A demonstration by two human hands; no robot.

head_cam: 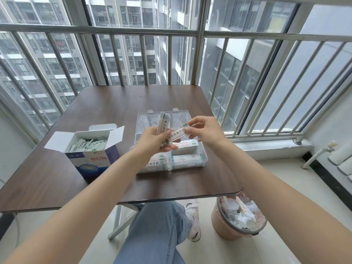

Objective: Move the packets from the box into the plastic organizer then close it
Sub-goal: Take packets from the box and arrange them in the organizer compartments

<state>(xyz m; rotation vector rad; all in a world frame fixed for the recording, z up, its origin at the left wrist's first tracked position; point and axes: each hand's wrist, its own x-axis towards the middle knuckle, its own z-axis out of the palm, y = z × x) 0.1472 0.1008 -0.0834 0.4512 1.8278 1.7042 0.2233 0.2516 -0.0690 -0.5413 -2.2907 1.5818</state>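
Note:
An open blue and white cardboard box point(93, 159) stands on the left of the table, with several white packets point(87, 144) upright inside. To its right lies a clear plastic organizer point(204, 159) with its lid point(179, 116) folded back. Stacks of packets point(185, 146) fill its near compartments. My left hand point(152, 142) holds a small bunch of packets point(163, 121) above the organizer. My right hand point(204, 130) pinches one end of a single packet point(178, 133) whose other end reaches my left hand.
The brown table point(106, 115) stands against a metal railing point(171, 31) and windows. A pink waste bin point(239, 219) full of wrappers sits on the floor under the table's right corner. My crossed legs point(156, 231) are below the front edge.

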